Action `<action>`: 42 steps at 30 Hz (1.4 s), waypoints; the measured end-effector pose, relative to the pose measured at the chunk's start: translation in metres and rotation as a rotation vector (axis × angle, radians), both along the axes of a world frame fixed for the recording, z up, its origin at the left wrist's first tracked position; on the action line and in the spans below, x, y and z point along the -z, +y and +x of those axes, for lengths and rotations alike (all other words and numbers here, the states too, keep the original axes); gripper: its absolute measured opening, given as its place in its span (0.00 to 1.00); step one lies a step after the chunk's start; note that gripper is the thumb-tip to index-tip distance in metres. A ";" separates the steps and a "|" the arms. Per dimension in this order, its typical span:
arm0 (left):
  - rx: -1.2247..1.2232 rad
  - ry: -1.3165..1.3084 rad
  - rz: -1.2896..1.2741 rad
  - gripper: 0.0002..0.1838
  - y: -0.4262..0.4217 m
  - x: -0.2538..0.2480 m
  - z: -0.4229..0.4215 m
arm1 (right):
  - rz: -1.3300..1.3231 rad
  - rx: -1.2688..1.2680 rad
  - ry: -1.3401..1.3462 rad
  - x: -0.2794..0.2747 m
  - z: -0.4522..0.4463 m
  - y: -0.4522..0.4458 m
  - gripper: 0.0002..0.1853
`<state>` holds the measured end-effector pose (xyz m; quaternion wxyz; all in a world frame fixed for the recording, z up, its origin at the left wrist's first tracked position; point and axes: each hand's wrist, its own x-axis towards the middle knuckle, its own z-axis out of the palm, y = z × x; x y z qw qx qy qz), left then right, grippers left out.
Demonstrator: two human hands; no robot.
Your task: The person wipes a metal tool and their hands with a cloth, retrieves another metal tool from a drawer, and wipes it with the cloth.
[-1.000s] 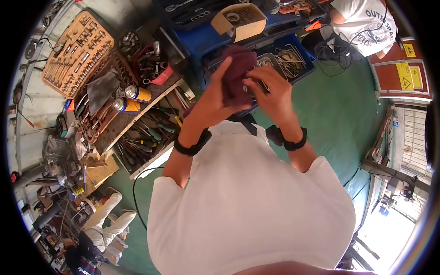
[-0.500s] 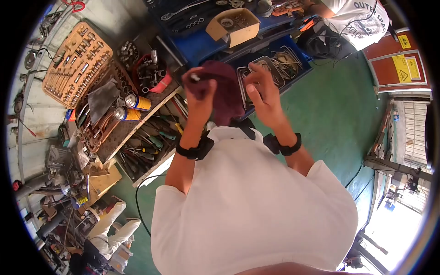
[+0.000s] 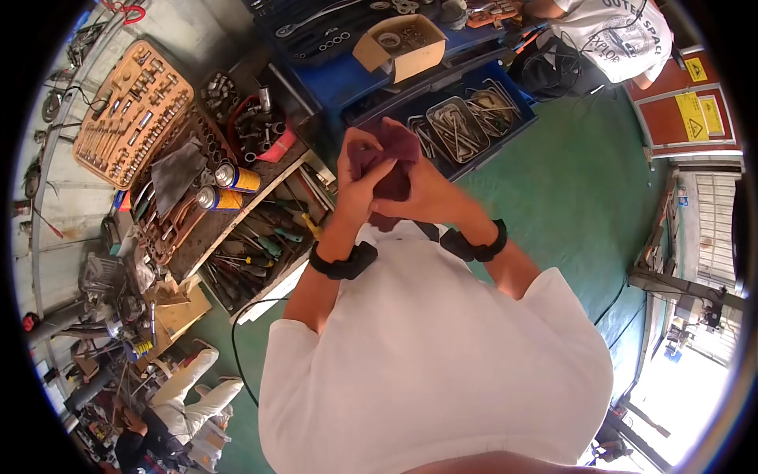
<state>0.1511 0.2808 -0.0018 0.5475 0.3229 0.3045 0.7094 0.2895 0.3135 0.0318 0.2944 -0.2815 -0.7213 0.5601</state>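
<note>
A dark maroon cloth (image 3: 392, 183) is bunched up between my two hands, in front of my chest. My left hand (image 3: 359, 178) grips it from the left, fingers curled around the folds. From the right, my right hand (image 3: 422, 189) is wrapped about the same cloth, its thumb pressed across the front. Whether something sits inside the folds I cannot tell. Just beyond the hands stands an open blue drawer (image 3: 466, 167) with a metal tray (image 3: 458, 130) of hex keys and similar bent tools.
A cardboard box (image 3: 418, 59) rests on the blue tool cabinet (image 3: 316, 67). On the left bench are two spray cans (image 3: 237, 177), a grey rag (image 3: 177, 170) and an orange socket set case (image 3: 134, 114). Screwdrivers fill a lower drawer (image 3: 253, 253). Other people work at upper right (image 3: 616, 39) and lower left (image 3: 170, 411).
My right hand has moved left and closed on the cloth, which hung spread from my left hand before. The cloth is now bunched, and the drawer's tray shows more fully.
</note>
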 end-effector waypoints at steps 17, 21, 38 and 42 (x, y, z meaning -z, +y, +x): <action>-0.176 0.613 0.100 0.43 -0.007 -0.001 0.001 | 0.165 0.164 0.116 0.049 -0.004 0.014 0.20; -0.096 0.682 -0.026 0.65 -0.013 0.000 -0.017 | -0.090 0.256 0.331 0.039 -0.005 0.024 0.13; 0.264 0.913 -0.195 0.19 -0.033 0.042 -0.020 | -0.168 0.395 0.595 0.033 -0.008 0.025 0.18; 0.297 0.912 -0.180 0.23 -0.037 0.038 -0.019 | -0.429 0.377 0.787 0.029 -0.008 0.026 0.15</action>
